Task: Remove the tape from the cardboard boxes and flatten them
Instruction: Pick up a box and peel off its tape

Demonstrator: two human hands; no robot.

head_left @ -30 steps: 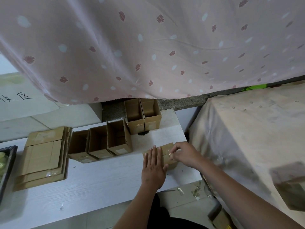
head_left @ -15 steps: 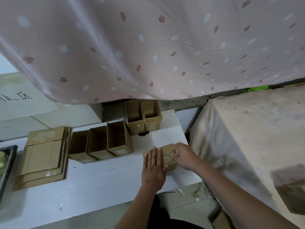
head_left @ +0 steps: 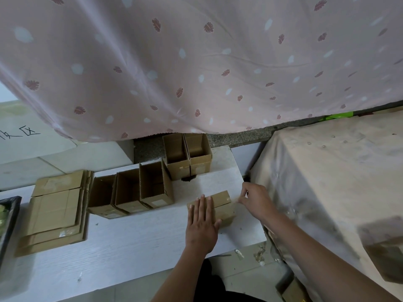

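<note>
- White table (head_left: 135, 243) ran across the near scene, under a pink leaf-print curtain (head_left: 196, 62); a cloth-draped block (head_left: 327, 171) stood at right.
- Small closed box (head_left: 220, 205) sat near the table's right end, between both hands.
- Left hand (head_left: 201, 223) lay flat on the box's left part, fingers straight, pressing it down.
- Right hand (head_left: 254, 200) was just right of the box, fingertips pinched together; what they pinched was too small to be sure, likely a clear tape strip.
- Change: half a second before, the right hand was over the box's right top edge; by this frame it had moved right, clear of the box. Read as the tape being peeled away along the seam.
- Left hand and box had not shifted.
- Meaning for the task, judged: tape mostly off this box, flattening not yet done.
- Three open boxes (head_left: 130, 190) stood in a row at centre, two more open boxes (head_left: 187, 155) farther back, all upright and waiting.
- Flattened stack (head_left: 56, 210) lay at left; a dark tray (head_left: 11, 216) at the left edge.
- Clear scraps (head_left: 257, 253) lay on the floor near the table's right corner.
</note>
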